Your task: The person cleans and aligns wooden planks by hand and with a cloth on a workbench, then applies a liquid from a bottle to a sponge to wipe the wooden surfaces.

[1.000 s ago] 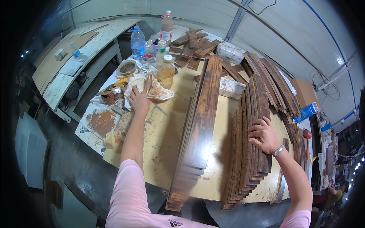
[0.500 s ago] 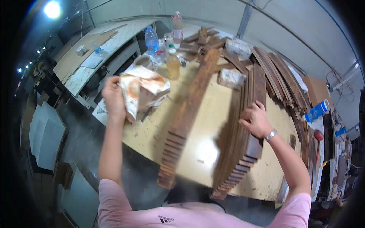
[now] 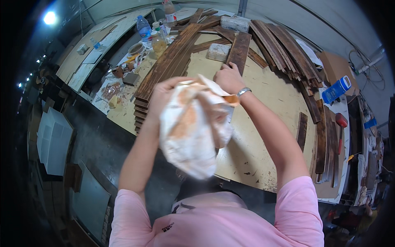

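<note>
My left hand (image 3: 162, 92) is closed around the upper edge of a white cloth (image 3: 187, 131) with orange-brown stains. The cloth hangs down in front of me, slightly blurred, and hides what lies behind it. My right hand (image 3: 229, 77) rests with bent fingers on a dark brown wooden plank (image 3: 239, 51), just beyond the cloth. How far its fingers wrap around the plank is partly hidden. To the left, a fanned stack of similar wooden planks (image 3: 175, 57) runs from near my left forearm toward the far side of the table.
A pale worktable (image 3: 263, 136) carries everything. A wrapped white block (image 3: 218, 52) sits beside the plank. Bottles, including a blue-tinted one (image 3: 144, 28), stand at the far left. More planks (image 3: 284, 49), a blue jug (image 3: 336, 89) and a red-headed mallet (image 3: 341, 120) lie right.
My left hand has brought the cloth rightward, from beside the left stack to in front of the plank. My right hand has slid farther away along the wood. The view has shifted too.
</note>
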`<action>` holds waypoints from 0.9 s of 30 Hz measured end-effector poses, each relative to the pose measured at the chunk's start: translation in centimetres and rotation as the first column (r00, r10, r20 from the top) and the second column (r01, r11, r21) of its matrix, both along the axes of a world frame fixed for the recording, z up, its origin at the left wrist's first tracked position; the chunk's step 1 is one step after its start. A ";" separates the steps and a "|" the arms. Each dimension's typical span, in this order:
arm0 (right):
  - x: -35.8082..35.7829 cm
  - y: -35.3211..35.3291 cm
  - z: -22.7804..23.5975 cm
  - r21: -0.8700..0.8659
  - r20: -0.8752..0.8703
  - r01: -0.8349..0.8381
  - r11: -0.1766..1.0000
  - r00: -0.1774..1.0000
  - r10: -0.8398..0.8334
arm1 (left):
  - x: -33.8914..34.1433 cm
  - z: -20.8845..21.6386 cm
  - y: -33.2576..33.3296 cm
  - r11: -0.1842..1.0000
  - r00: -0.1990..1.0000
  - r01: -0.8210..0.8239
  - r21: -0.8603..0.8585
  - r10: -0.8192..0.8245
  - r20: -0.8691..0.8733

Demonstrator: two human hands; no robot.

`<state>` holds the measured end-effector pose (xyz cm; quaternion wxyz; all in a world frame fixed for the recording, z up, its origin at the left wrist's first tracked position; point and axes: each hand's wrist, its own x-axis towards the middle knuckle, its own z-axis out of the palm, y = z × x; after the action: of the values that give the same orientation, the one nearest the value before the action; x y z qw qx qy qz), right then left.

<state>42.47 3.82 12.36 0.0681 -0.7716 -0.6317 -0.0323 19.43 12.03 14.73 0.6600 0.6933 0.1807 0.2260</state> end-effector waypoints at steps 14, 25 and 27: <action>-0.1 -0.5 0.4 0.013 -0.086 0.038 0.999 0.996 -0.036 | -4.5 -8.8 -13.9 0.576 0.981 -0.155 0.803 -0.007 0.195; 0.5 -0.1 0.1 -0.040 0.060 -0.042 0.998 0.997 0.045 | 1.3 -5.5 -11.9 0.526 0.964 -0.218 0.822 -0.015 0.266; 0.0 -0.2 1.0 -0.052 0.012 -0.004 0.999 1.000 0.004 | -1.7 -8.4 -14.3 0.519 0.967 -0.208 0.829 -0.021 0.256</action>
<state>42.43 3.62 13.39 0.0445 -0.7716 -0.6342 -0.0204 17.68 -2.26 6.35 0.2412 0.8840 0.0060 0.4004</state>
